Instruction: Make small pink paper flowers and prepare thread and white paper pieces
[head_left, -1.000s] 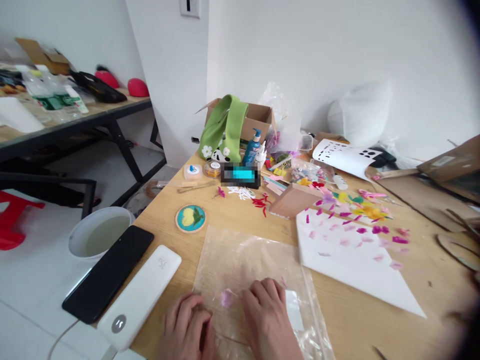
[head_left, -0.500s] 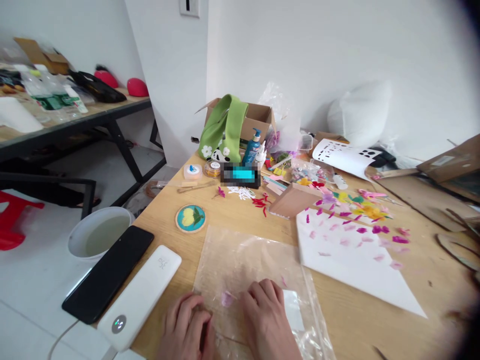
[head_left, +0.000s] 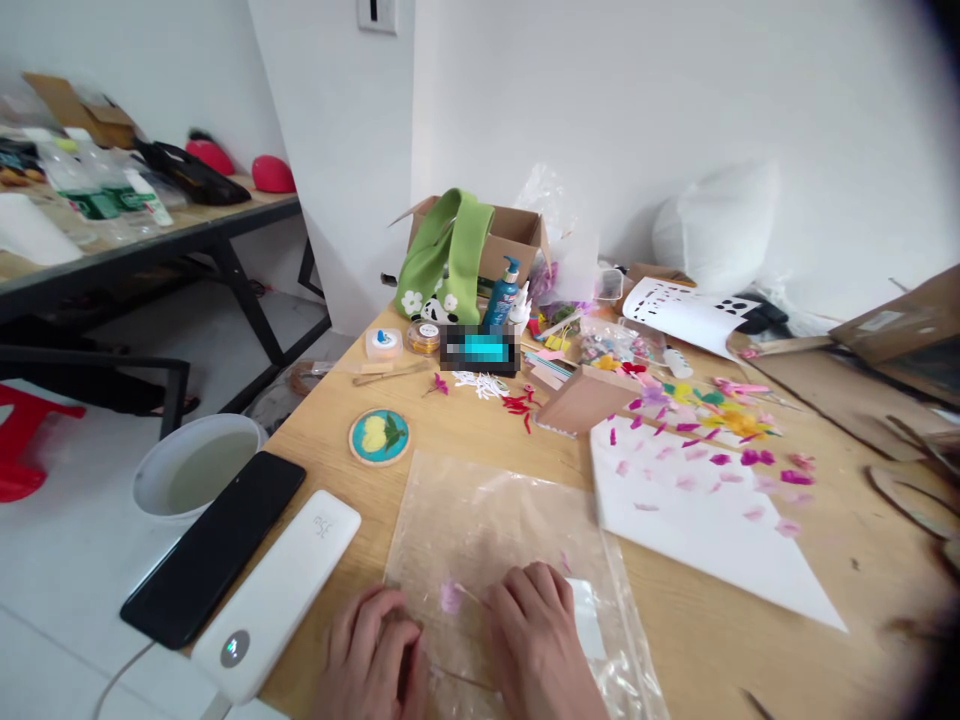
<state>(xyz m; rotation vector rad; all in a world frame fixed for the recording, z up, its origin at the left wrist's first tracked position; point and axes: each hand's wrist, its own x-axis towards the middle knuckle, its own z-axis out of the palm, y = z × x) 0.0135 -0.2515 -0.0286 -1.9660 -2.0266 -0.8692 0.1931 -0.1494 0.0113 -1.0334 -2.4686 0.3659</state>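
Note:
A clear plastic bag (head_left: pixel 525 510) lies flat on the wooden table under my hands. On it rests a pale purple petal (head_left: pixel 451 598), and a smaller pink scrap (head_left: pixel 565 562) lies farther right. My right hand (head_left: pixel 536 630) is closed round a thin stick (head_left: pixel 471 594), whose tip reaches to the petal's edge. At the bag's lower left, my left hand (head_left: pixel 371 650) is curled with its fingers bent inward; whatever is in them, if anything, is hidden. A pale rectangular piece (head_left: pixel 586 615) shows beside my right hand.
Loose petals cover part of a white sheet (head_left: pixel 675 530) at right. A round lemon-patterned piece (head_left: pixel 379 436) lies beyond the bag. To the left are a power bank (head_left: pixel 281 590), a phone (head_left: pixel 217 550) and a bucket (head_left: pixel 146 490). A blue pump bottle (head_left: pixel 501 300) stands behind.
My right hand has shifted slightly right, and the stick between it and the petal now shows more clearly. My left hand stays nearly in place.

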